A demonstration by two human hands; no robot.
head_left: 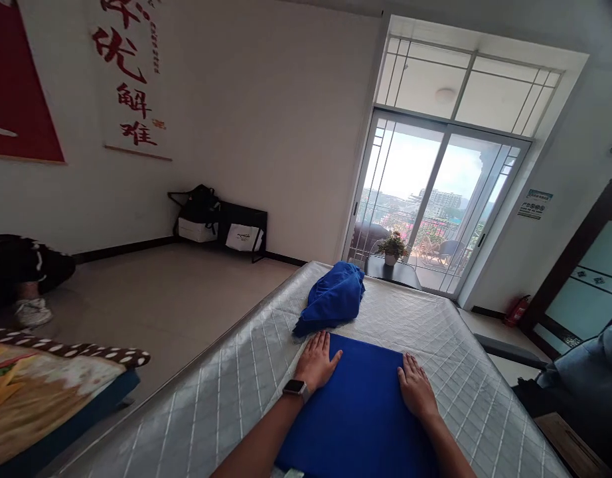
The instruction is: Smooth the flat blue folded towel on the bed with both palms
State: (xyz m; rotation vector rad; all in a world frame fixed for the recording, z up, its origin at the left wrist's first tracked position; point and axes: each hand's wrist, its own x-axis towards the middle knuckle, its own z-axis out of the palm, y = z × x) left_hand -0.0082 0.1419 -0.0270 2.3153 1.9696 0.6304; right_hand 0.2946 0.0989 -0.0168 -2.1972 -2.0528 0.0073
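A flat, smooth blue cloth (363, 411), apparently folded into a rectangle, lies on the quilted silver-white mattress (226, 385). My left hand (316, 364) rests flat on its far left corner, fingers stretched and thumb apart, with a smartwatch on the wrist. On the cloth's right edge, near the far corner, my right hand (416, 385) lies flat with its fingers extended. Just beyond the cloth sits a crumpled heap of blue fabric (336, 295), touched by neither hand. A small pale tag (293, 473) shows at the cloth's near edge.
A potted plant (392, 247) stands on a dark chair or small table past the mattress, before a sliding glass door (410, 199). Bags (199, 229) sit by the wall. At left are a patterned bedspread (47, 398) and a person's shoe (33, 312); a fire extinguisher (517, 311) is at right.
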